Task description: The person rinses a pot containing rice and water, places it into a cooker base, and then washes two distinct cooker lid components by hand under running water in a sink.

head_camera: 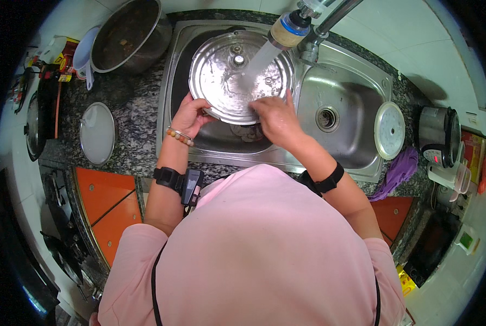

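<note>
A round metal lid, seemingly a pressure cooker's, is tilted over the left basin of the stainless steel sink. Its lower left rim is gripped by my left hand, which wears a beaded bracelet at the wrist. My right hand lies against the lid's lower right part, fingers bent over its surface; whether it pinches anything is hidden. Water pours onto the lid from the tap's filter nozzle. Below the lid, something in the basin shows only in part.
A large metal pot leans at the back left, beside a bluish plastic ladle or scoop. A glass lid lies on the left counter. Right of the right basin are a round pale lid, a purple cloth and an electric cooker.
</note>
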The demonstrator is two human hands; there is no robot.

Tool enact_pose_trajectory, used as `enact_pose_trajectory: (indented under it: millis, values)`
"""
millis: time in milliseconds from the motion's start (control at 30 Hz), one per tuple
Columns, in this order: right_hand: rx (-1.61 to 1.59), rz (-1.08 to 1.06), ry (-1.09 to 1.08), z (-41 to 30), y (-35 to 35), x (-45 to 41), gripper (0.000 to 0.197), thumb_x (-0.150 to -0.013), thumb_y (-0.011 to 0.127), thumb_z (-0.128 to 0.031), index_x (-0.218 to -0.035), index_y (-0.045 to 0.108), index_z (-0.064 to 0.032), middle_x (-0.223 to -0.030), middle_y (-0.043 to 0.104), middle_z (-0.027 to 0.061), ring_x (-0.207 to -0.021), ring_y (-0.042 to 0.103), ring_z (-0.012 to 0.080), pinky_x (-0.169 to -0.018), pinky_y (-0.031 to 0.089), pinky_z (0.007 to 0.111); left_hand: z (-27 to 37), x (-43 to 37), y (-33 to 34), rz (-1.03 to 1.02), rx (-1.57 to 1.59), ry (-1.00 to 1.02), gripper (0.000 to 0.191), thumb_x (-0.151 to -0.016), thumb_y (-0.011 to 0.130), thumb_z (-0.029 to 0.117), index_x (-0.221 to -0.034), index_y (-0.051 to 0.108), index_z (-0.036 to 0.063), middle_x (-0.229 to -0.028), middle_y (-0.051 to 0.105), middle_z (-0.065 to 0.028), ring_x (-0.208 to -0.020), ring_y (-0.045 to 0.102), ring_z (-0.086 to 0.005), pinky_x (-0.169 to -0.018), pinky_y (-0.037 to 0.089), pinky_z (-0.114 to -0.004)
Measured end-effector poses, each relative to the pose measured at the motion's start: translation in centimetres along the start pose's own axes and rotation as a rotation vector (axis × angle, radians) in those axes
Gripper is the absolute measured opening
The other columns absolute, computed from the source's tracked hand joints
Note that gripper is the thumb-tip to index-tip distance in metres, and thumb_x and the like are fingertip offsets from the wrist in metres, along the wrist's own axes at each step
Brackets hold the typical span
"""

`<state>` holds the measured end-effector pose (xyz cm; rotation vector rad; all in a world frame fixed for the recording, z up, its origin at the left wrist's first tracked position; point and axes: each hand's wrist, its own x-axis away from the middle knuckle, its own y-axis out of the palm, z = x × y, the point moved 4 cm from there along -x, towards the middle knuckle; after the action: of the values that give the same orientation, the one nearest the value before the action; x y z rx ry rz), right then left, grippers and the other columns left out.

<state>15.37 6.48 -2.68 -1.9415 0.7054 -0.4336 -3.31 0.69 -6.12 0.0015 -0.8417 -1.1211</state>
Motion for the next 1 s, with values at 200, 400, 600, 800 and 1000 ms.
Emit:
enact_pose_trajectory:
  millis: [200, 400, 600, 800, 1000]
  values:
    - [0.033, -0.060, -0.081, -0.3, -0.5, -0.3, 0.027, -0.080, 0.045, -0.022, -0.099, 0.057, -0.0068, -0.095, 0.053, 0.0082, -0.097, 0.047, 0.0275, -0.097, 0.015, 0.054, 0.5, 0.6, -0.3, 0.011, -0.016, 0.071, 0.042, -0.069, 0.047, -0.003, -0.110, 0.040, 0.0018, -0.094, 0.054, -0.0108, -0.080, 0.058, -0.0224, -0.066, 0.053, -0.040]
    - [-0.028, -0.120, -0.124, -1.3, -0.3, -0.3, 0.031, -0.082, 0.043, -0.029, -0.094, 0.058, -0.0052, -0.094, 0.053, 0.0100, -0.100, 0.044, 0.0270, -0.096, 0.016, 0.055, 0.6, 0.7, -0.6, 0.066, 0.009, 0.071, 0.045, -0.068, 0.048, -0.002, -0.112, 0.039, 0.0049, -0.093, 0.054, -0.0096, -0.077, 0.057, -0.0202, -0.063, 0.052, -0.037]
    - [0.040, -0.080, -0.099, -0.2, -1.1, -0.3, 0.028, -0.082, 0.043, -0.027, -0.094, 0.058, -0.0061, -0.097, 0.053, 0.0084, -0.102, 0.044, 0.0270, -0.096, 0.015, 0.056, 0.8, 0.9, -0.4, 0.025, 0.002, 0.097, 0.044, -0.069, 0.048, -0.004, -0.111, 0.038, 0.0029, -0.096, 0.053, -0.0122, -0.081, 0.058, -0.0229, -0.064, 0.054, -0.038]
    - [0.062, 0.005, -0.096, -0.2, -1.3, -0.1, 0.031, -0.082, 0.045, -0.028, -0.100, 0.056, -0.0059, -0.099, 0.052, 0.0089, -0.103, 0.044, 0.0268, -0.096, 0.015, 0.057, 1.1, 1.1, -0.2, 0.030, 0.012, 0.107, 0.046, -0.069, 0.048, -0.003, -0.113, 0.036, 0.0033, -0.097, 0.053, -0.0117, -0.082, 0.058, -0.0227, -0.065, 0.054, -0.037]
    - [-0.012, -0.097, -0.167, -1.1, -1.2, 0.3, 0.029, -0.081, 0.047, -0.026, -0.098, 0.056, -0.0055, -0.098, 0.052, 0.0097, -0.102, 0.044, 0.0262, -0.095, 0.017, 0.057, 1.4, 1.4, 0.1, 0.029, -0.007, 0.092, 0.047, -0.069, 0.048, -0.003, -0.114, 0.036, 0.0041, -0.098, 0.053, -0.0106, -0.082, 0.057, -0.0218, -0.067, 0.053, -0.038]
